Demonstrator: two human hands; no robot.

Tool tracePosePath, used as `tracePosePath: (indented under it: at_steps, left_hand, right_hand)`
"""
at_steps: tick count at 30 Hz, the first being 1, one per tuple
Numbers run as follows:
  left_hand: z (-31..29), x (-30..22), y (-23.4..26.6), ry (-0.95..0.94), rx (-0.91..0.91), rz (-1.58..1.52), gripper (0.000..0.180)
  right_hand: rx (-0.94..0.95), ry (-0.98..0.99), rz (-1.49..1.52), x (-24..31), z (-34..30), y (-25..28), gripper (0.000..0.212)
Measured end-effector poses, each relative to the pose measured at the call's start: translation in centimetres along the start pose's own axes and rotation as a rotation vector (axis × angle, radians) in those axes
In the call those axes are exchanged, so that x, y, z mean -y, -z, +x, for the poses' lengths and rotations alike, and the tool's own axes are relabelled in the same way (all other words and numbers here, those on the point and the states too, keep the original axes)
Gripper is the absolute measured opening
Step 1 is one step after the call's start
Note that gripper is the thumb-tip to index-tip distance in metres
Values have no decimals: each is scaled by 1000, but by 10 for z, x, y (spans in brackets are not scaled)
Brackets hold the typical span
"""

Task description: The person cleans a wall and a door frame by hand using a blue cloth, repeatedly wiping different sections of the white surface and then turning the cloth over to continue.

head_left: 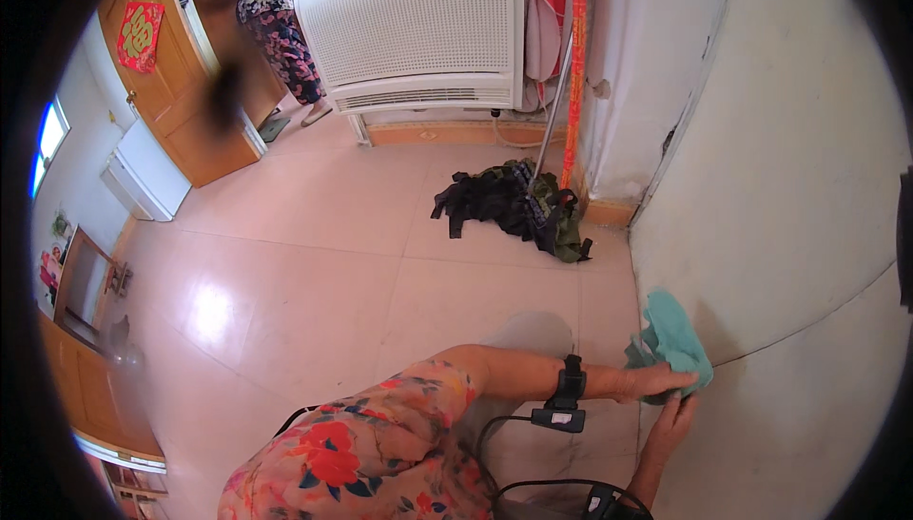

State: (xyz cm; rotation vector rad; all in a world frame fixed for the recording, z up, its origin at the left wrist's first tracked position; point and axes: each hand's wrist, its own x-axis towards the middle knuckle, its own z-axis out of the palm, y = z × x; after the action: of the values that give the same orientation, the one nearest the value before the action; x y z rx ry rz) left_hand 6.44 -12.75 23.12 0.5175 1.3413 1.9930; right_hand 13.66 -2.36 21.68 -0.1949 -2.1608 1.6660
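A teal cloth [677, 330] is bunched up against the pale wall surface [789, 263] on the right, low down near the floor. My left hand [656, 380], on an arm with a black strap and small box at the wrist, grips the lower part of the cloth. Just below, my right hand [669, 425] reaches up with its fingers closed at the cloth's bottom edge, partly hidden by the cloth and the left hand. A faint darker patch shows on the wall beside the cloth.
Ahead, a dark rag mop [504, 202] lies on the tiled floor [314, 273], its poles leaning in the corner. A white vented unit [409, 35] stands by the far wall. Another person [271, 26] stands at the open wooden door [157, 64]. Black cables run along my arms.
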Motion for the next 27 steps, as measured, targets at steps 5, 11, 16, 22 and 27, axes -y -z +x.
tracePosePath:
  at_steps: [5, 11, 16, 22, 27]
  left_hand:
    - [4, 12, -4, 27, -7, 57, 36]
    - [15, 7, 1, 23, -15, -93, 35]
    - [18, 6, 4, 203, -78, -51, 36]
    - [16, -10, 6, 12, -204, 167, 40]
    - [7, -6, 2, -174, -13, 562, 63]
  right_hand:
    - [61, -214, -165, 13, 2, 2, 34]
    - [-13, -134, -88, -13, 5, 17, 31]
    - [-122, -195, -84, 3, -4, 17, 38]
    - [-292, -219, 124, 9, -2, 32, 43]
    - [-258, -189, 227, 7, -8, 38, 45]
